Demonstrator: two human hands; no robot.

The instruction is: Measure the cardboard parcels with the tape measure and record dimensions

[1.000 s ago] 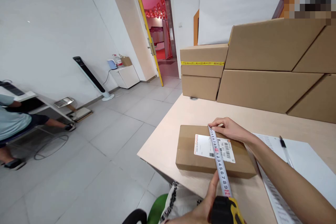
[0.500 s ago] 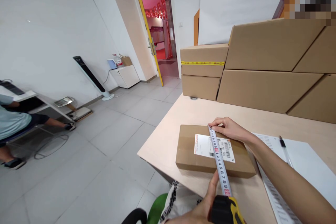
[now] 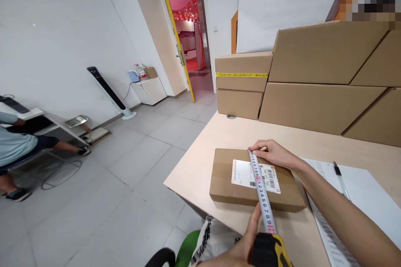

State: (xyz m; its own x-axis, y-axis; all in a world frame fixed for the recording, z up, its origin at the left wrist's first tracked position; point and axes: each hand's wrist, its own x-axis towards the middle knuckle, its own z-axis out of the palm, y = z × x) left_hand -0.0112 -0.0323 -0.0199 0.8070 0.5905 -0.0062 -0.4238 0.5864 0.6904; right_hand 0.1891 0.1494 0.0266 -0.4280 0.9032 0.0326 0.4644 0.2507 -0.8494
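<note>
A small cardboard box (image 3: 225, 175) lies flat near the table's front corner, a white shipping label (image 3: 242, 174) on its top. Across its top, from the far edge past the near edge, runs the blade of a tape measure (image 3: 263, 198). My right hand (image 3: 271, 152) pinches the blade's end at the box's far edge. In my left hand (image 3: 241, 250) is the black and yellow case of the tape measure, in front of the box; the thumb points up beside the blade, and the other fingers are mostly hidden.
Printed sheets (image 3: 369, 192) with a pen (image 3: 340, 177) on them lie right of the box. Large cardboard boxes (image 3: 313, 106) are stacked along the table's back. A person (image 3: 19, 142) sits at far left, near a platform scale (image 3: 97, 133). A yellow-edged door (image 3: 178, 46) stands open.
</note>
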